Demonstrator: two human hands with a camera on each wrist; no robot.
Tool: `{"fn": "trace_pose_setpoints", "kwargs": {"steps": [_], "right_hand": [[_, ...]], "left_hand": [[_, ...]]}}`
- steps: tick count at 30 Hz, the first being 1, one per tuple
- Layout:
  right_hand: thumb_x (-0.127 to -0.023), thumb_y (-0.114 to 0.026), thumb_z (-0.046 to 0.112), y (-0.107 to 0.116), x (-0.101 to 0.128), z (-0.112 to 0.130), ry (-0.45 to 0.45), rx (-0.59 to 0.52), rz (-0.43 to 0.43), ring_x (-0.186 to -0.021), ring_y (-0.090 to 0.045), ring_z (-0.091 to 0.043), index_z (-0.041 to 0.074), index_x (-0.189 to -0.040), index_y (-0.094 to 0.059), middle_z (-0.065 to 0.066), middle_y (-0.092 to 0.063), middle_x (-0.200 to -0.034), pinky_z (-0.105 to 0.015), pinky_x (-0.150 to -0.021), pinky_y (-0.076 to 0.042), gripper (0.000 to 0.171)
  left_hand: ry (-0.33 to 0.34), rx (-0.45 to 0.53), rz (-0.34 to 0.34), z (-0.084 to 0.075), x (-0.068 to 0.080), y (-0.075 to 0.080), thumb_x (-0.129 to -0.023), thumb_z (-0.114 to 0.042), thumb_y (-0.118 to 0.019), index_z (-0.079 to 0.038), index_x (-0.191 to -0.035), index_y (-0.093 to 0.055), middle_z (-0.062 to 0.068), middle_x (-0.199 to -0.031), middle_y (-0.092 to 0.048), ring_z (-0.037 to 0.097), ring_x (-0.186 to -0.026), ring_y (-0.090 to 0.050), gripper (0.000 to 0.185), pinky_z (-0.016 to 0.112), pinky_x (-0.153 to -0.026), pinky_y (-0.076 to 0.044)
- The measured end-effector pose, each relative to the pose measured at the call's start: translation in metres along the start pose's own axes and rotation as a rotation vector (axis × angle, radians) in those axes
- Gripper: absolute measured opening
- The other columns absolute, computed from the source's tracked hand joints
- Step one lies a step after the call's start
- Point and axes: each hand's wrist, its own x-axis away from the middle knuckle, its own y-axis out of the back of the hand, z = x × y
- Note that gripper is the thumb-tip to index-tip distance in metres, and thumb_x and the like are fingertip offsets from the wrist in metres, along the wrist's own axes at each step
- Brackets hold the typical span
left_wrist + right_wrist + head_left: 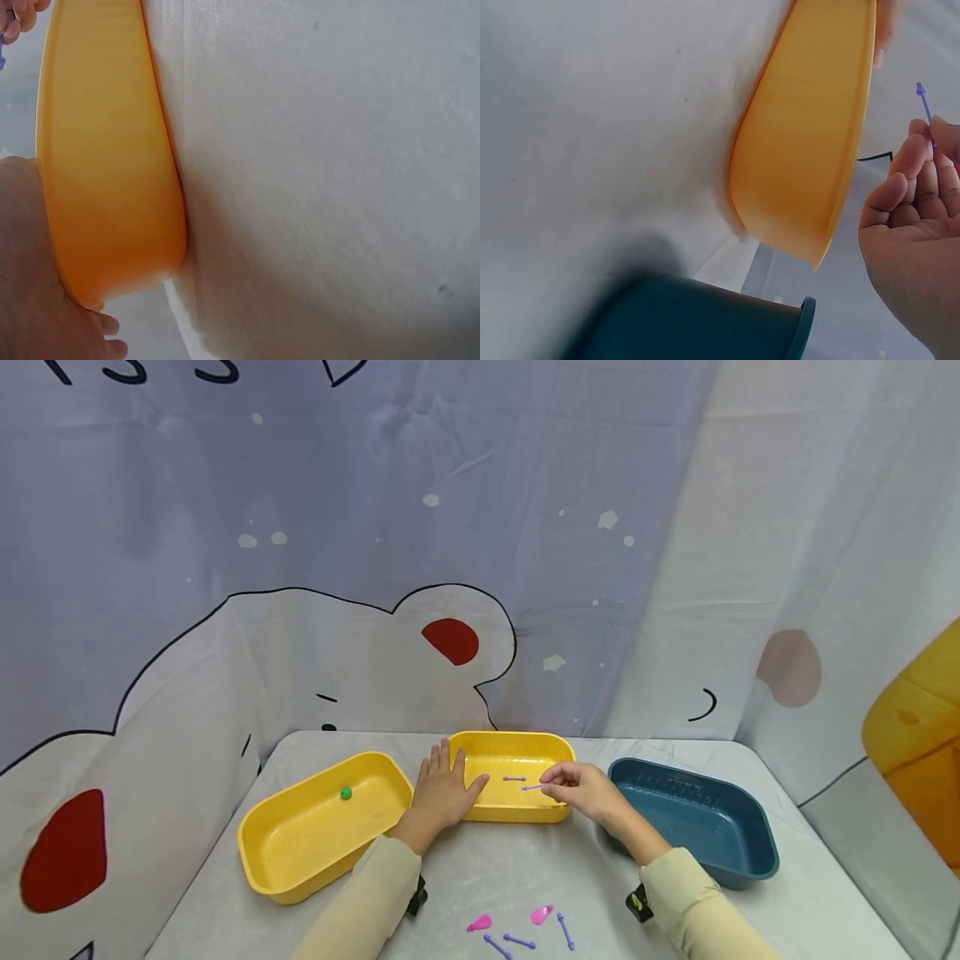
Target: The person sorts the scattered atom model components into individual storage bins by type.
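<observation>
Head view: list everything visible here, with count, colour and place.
Middle tray: 1, yellow, centre back of the table.
Left tray: 1, yellow, left of the middle tray.
Blue tray: 1, dark blue, right side.
Green bead: 1, green, inside the left tray.
Loose stick: 1, purple, inside the middle tray.
Held stick: 1, purple, over the middle tray.
Near sticks: 3, purple, front edge of the table.
Pink pieces: 2, pink, beside the near sticks.
Table: 1, light grey.
Backdrop: 1, cartoon-printed cloth behind.
Left hand: rests flat on the middle tray's left rim.
Right hand: pinches the held stick.
</observation>
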Motion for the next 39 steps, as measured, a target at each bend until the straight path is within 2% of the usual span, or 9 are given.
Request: {"fn": "trace_pose_setpoints", "kwargs": {"steps": [5, 11, 15, 19, 25, 31, 39], "right_hand": [[-0.093, -0.075, 0.023, 0.001, -0.005, 0.001, -0.032, -0.029, -0.019, -0.079, -0.059, -0.021, 0.009, -0.105, -0.073, -0.013, -0.07, -0.092, -0.03, -0.069, -0.051, 0.018], [-0.094, -0.074, 0.023, 0.002, -0.011, 0.005, -0.058, -0.054, -0.029, -0.082, -0.061, -0.029, 0.008, -0.106, -0.073, -0.022, -0.069, -0.098, -0.031, -0.07, -0.049, 0.018], [-0.094, -0.074, 0.023, 0.001, -0.016, 0.006, -0.091, -0.068, -0.041, -0.089, -0.061, -0.038, 0.011, -0.105, -0.073, -0.02, -0.069, -0.096, -0.034, -0.072, -0.049, 0.016], [-0.094, -0.074, 0.023, 0.001, -0.021, 0.005, -0.098, -0.072, -0.057, -0.095, -0.061, -0.043, 0.011, -0.105, -0.074, -0.01, -0.069, -0.09, -0.039, -0.075, -0.05, 0.016], [-0.095, -0.073, 0.023, 0.004, -0.029, 0.002, -0.122, -0.067, -0.078, -0.096, -0.061, -0.04, 0.011, -0.105, -0.073, -0.016, -0.07, -0.1, -0.051, -0.086, -0.051, 0.016], [-0.096, -0.072, 0.024, 0.006, -0.035, -0.004, -0.149, -0.059, -0.097, -0.099, -0.061, -0.041, 0.011, -0.105, -0.073, -0.021, -0.068, -0.106, -0.052, -0.088, -0.051, 0.015], [-0.096, -0.072, 0.023, 0.009, -0.043, -0.005, -0.168, -0.066, -0.128, -0.098, -0.061, -0.041, 0.009, -0.104, -0.073, -0.008, -0.069, -0.094, -0.053, -0.092, -0.051, 0.016]], "left_hand": [[-0.002, -0.002, 0.004, 0.0, 0.0, 0.001, -0.101, -0.068, -0.032, -0.008, -0.161, -0.027, 0.02, -0.169, -0.005, 0.037, -0.156, -0.005, 0.085, 0.053, -0.125, -0.008], [-0.012, 0.002, 0.003, 0.0, 0.002, 0.002, -0.101, -0.068, -0.031, -0.008, -0.16, -0.027, 0.021, -0.169, -0.006, 0.038, -0.156, -0.005, 0.085, 0.053, -0.125, -0.009], [-0.009, 0.008, 0.006, 0.0, 0.002, 0.003, -0.101, -0.068, -0.032, -0.007, -0.16, -0.028, 0.021, -0.169, -0.006, 0.037, -0.156, -0.005, 0.085, 0.053, -0.125, -0.008], [-0.005, 0.008, 0.007, 0.0, 0.002, 0.003, -0.101, -0.068, -0.032, -0.007, -0.16, -0.028, 0.02, -0.169, -0.007, 0.037, -0.156, -0.006, 0.085, 0.053, -0.125, -0.008], [-0.004, 0.001, 0.008, -0.001, 0.003, 0.003, -0.101, -0.068, -0.032, -0.007, -0.161, -0.027, 0.02, -0.169, -0.006, 0.037, -0.156, -0.005, 0.085, 0.053, -0.125, -0.008], [-0.003, 0.0, 0.005, -0.001, 0.003, 0.003, -0.101, -0.068, -0.032, -0.008, -0.161, -0.027, 0.02, -0.169, -0.006, 0.037, -0.156, -0.006, 0.085, 0.053, -0.125, -0.008], [-0.006, 0.002, 0.006, -0.001, 0.002, 0.002, -0.101, -0.068, -0.031, -0.008, -0.161, -0.026, 0.02, -0.169, -0.005, 0.037, -0.156, -0.004, 0.085, 0.053, -0.125, -0.008]]}}
